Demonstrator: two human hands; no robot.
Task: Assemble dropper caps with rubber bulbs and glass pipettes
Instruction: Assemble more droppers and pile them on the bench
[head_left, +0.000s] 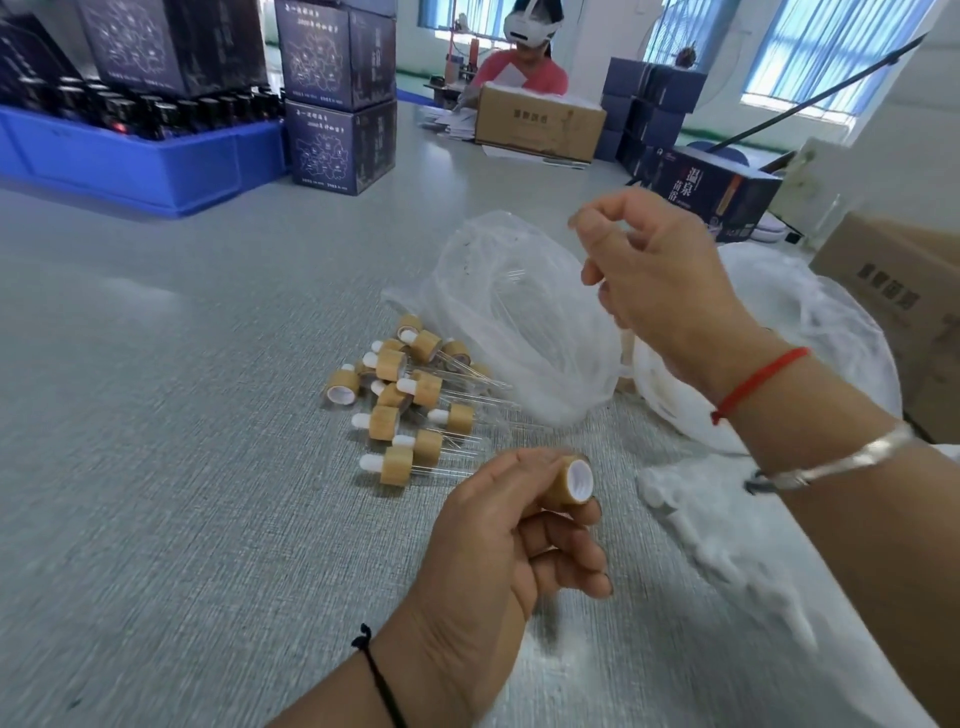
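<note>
Two hands in view: both raised over the grey table (182, 415).
Left hand (498, 545): low and near the camera; its grip is closed round one bamboo cap (569, 480), fingers curled under it and thumb over the top. The cap's white-lined open mouth faces up and to the right.
Right hand (660, 275): held higher, above the clear plastic bag (519, 322); thumb and forefinger are pinched together, the other fingers curled. A pipette may lie in the pinch (blur makes this impossible to confirm), so I cannot tell what, if anything, the grip has hold of.
Wrists: black cord on the left; red cord and a silver bangle on the right.
Finished pile (410, 400): a heap of droppers on the table, just left of the clear bag, each with a bamboo collar, white bulb and glass tube; at least one cap lies there with its mouth showing and no tube.
White bulbs (727, 545): loose white pieces spread on a sheet at the right, beneath the right forearm.
Second bag (810, 332): white, crumpled, behind the right wrist.
Left rear: blue crate (130, 161) holding dark bottles, with dark printed boxes (337, 98) stacked beside it.
Far side: a person (524, 62) behind a brown carton (537, 127).
</note>
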